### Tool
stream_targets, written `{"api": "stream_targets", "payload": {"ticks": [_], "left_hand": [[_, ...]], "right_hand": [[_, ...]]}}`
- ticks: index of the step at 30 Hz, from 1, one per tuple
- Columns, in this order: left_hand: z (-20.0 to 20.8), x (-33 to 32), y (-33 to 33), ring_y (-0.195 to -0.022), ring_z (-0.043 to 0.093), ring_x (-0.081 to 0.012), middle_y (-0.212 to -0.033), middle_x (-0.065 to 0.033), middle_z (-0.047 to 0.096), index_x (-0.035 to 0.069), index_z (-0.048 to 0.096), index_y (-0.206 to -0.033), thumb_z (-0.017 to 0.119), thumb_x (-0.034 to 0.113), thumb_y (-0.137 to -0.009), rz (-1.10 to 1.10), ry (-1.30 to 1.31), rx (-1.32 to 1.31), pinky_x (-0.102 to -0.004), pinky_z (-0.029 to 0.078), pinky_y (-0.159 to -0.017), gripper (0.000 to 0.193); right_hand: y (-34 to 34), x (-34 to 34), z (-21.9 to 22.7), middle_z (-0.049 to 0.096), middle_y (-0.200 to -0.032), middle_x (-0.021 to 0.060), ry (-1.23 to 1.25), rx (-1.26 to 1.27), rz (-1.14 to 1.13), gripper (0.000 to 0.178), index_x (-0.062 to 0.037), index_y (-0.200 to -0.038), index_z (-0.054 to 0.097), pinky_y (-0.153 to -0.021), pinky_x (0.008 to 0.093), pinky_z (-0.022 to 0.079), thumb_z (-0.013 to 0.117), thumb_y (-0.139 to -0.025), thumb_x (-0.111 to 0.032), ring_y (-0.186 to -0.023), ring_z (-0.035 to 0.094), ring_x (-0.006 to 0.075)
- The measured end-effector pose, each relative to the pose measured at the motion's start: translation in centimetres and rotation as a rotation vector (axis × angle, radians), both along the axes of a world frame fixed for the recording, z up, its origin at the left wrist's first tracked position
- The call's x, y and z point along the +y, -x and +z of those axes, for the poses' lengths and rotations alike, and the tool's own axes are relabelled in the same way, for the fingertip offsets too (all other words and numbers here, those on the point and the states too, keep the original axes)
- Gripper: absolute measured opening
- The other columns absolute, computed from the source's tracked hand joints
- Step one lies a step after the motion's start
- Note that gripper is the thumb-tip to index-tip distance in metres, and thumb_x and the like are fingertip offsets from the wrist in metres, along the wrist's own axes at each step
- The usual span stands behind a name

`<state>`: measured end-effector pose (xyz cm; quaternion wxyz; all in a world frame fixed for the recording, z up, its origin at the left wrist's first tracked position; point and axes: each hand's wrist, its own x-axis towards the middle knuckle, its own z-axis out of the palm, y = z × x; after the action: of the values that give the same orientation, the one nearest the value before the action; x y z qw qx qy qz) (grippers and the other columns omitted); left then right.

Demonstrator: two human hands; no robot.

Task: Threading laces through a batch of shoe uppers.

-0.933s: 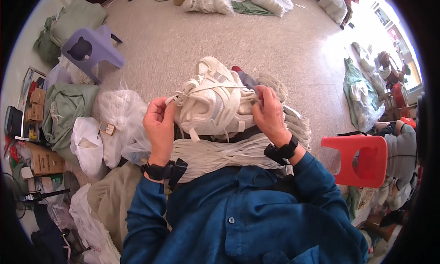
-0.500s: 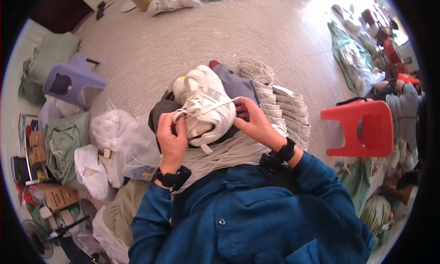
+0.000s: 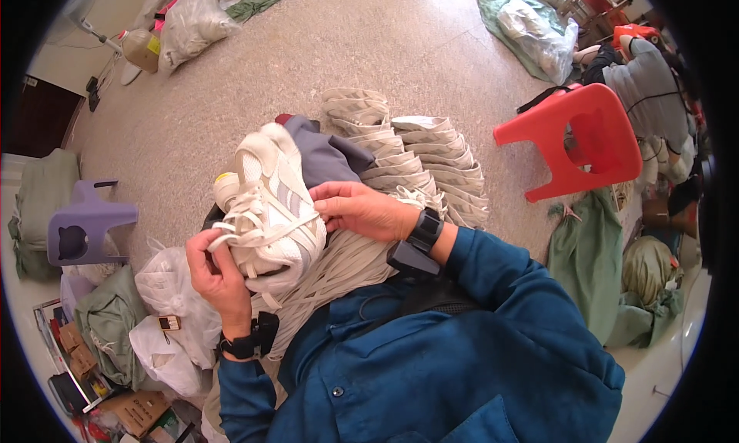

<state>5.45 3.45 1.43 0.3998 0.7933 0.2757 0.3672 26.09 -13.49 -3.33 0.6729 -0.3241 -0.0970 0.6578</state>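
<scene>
a white mesh sneaker (image 3: 271,185) sits between the hands: the left hand (image 3: 219,280) pinches its flat cream lace (image 3: 240,237); the right hand (image 3: 360,210) curls at its right side, grip unclear.

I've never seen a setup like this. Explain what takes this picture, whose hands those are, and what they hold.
There is no machine here: these are a person's own bare hands, with black devices strapped to both wrists. A wide fisheye camera on the person's head looks down, so straight edges bend near the rim. The left hand pinches a lace on a pale shoe. The right hand is at the shoe's other side; whether it grips the lace is hard to tell. Many pale strips, probably laces, lie by the lap, with rows of overlapping pale shoe pieces beyond. A red stool stands to the right.
</scene>
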Motion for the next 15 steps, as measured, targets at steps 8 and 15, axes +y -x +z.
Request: {"api": "stream_targets", "payload": {"ticks": [8,15], "left_hand": [[-3.8,-0.6,-5.6,-0.094,0.057,-0.0164,-0.101,-0.0076,0.058,-0.003,0.06,-0.11,0.054,-0.002,-0.098,-0.062,0.124,0.002,-0.0278,0.046,-0.084,0.013],[-0.6,-0.1,-10.2,-0.091,0.06,-0.0275,-0.099,-0.0125,0.061,-0.001,0.061,-0.108,0.056,-0.005,-0.094,-0.269,-0.388,0.133,-0.033,0.048,-0.084,0.015]], "right_hand": [[-3.6,-0.8,3.0,0.056,-0.138,0.0052,-0.19,0.063,-0.303,0.046,-0.0055,-0.141,0.049,-0.109,0.0357,0.044,0.062,-0.102,-0.027,-0.129,0.054,0.0171],[-4.9,-1.3,2.6,0.059,-0.139,0.0084,-0.106,0.07,-0.286,0.056,-0.0007,-0.144,0.048,-0.107,0.0362,0.045,0.062,-0.102,-0.034,-0.125,0.058,0.018]]}}
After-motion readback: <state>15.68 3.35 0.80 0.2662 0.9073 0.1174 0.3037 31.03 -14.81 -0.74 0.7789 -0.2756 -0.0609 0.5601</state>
